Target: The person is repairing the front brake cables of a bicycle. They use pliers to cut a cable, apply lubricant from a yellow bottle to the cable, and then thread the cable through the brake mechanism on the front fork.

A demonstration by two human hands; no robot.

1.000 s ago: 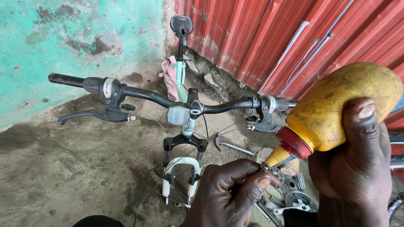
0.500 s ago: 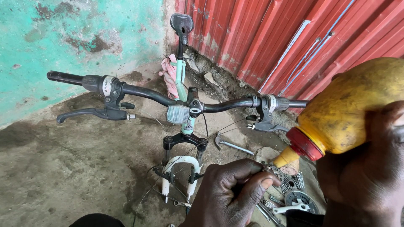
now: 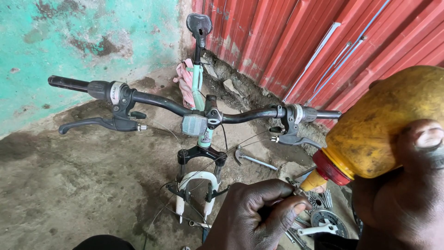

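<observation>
My right hand (image 3: 407, 194) grips a dirty yellow squeeze bottle (image 3: 384, 125) with a red collar, tilted down to the left. Its nozzle tip (image 3: 311, 183) touches a small metal part pinched in the fingers of my left hand (image 3: 259, 215). The part itself is mostly hidden by my fingers. Beyond my hands stands a mint-green bicycle (image 3: 200, 102) seen from above, with black handlebars, two brake levers, a front reflector (image 3: 194, 125) and a white fork. Loose cables hang from the levers.
A spanner (image 3: 252, 158) lies on the dirty concrete floor under the right handlebar. Sprockets and metal parts (image 3: 323, 217) sit at the lower right. A pink rag (image 3: 185, 83) hangs on the frame. Red corrugated sheeting and a turquoise wall stand behind.
The bottle has come closer to the camera and shifted right, filling more of the view. My left hand and the bicycle have stayed put.
</observation>
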